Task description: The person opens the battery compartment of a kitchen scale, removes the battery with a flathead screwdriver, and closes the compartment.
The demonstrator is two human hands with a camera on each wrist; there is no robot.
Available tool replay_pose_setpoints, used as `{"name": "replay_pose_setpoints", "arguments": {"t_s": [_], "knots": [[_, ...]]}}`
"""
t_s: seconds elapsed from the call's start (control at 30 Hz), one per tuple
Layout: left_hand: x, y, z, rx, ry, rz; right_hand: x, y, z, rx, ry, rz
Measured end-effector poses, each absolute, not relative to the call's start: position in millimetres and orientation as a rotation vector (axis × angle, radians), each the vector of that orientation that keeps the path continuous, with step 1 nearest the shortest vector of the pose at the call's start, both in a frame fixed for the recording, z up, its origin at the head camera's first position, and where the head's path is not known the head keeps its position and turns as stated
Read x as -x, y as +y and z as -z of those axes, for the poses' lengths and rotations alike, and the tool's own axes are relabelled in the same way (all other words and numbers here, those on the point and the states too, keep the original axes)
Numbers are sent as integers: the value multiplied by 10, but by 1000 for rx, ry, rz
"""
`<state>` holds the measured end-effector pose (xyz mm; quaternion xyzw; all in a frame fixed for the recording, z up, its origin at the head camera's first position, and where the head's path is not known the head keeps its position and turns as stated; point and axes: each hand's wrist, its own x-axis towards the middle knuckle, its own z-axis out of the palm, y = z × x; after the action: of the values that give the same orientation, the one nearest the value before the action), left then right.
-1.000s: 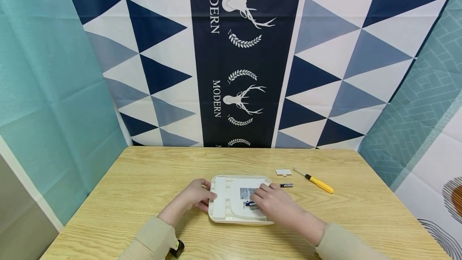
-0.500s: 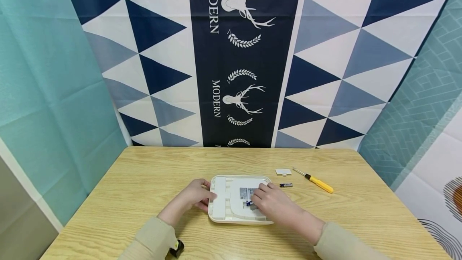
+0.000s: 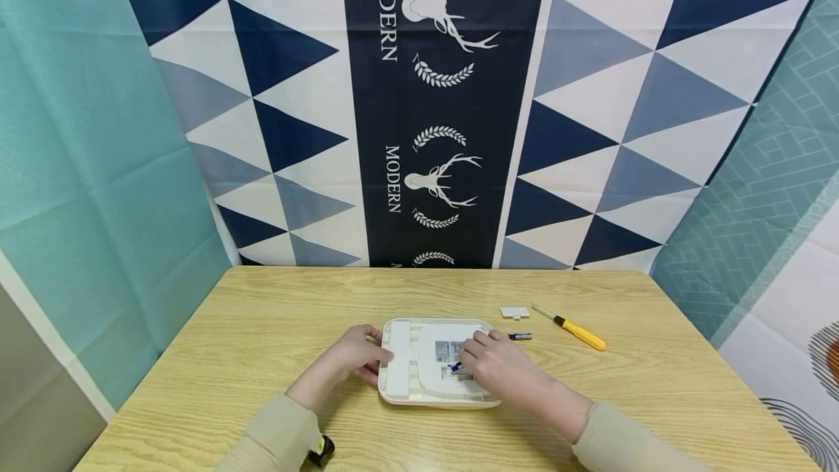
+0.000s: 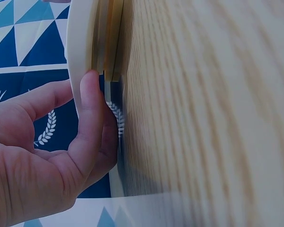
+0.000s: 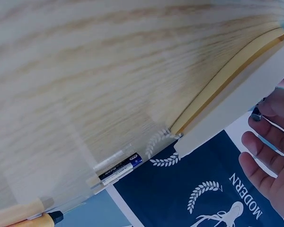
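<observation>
A white device (image 3: 400,355) with rounded corners lies on the table, showing a label and a small battery slot (image 3: 452,377). At its left edge my left hand (image 3: 357,349) grips the rim, thumb on top and other fingers at the side and below. In the left wrist view the fingers (image 4: 91,101) pinch that rim. Over the slot, my right hand (image 3: 494,361) pinches a blue battery (image 3: 456,367), which tilts and is partly hidden by the fingers. From the right wrist, a dark battery end (image 5: 256,114) shows at the fingertips.
Just right of the device lies a loose battery (image 3: 521,336). Behind it is a small white cover (image 3: 514,312) with a tab. A yellow-handled screwdriver (image 3: 580,333) lies farther right. Patterned cloth (image 3: 432,166) hangs behind the wooden table (image 3: 295,312).
The battery in my right hand has gone from nearly level to tilted, and that hand has shifted slightly right. My left hand keeps its place on the rim.
</observation>
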<state>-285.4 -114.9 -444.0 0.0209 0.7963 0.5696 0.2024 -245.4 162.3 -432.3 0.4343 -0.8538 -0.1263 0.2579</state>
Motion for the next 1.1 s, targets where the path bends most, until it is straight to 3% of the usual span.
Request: {"name": "replay_pose_setpoints", "arguments": {"t_s": [1.1], "knots": [[2838,-1149,4430,-63,2219,-1597,2491,1964,4203,-1098,-2235,325]]}}
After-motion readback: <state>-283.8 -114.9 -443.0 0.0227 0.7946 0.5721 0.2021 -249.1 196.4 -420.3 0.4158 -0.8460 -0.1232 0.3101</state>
